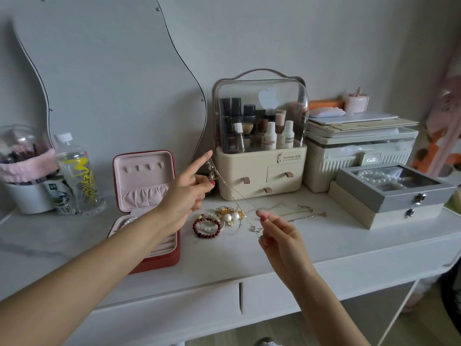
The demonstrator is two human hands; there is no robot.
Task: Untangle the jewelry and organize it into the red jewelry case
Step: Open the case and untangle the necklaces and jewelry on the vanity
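- Head view: left hand (185,189) and right hand (277,234) each pinch a thin necklace (234,196), stretched above the desk (324,245).
- Step: untangling. Next, likely hang it in the open red case (147,196).

Both hands stretch thin chain (234,196) above table (324,240); red jewelry case (159,258) open at left

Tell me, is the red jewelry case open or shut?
Open: the red jewelry case has its lid standing upright, showing the pink lining.
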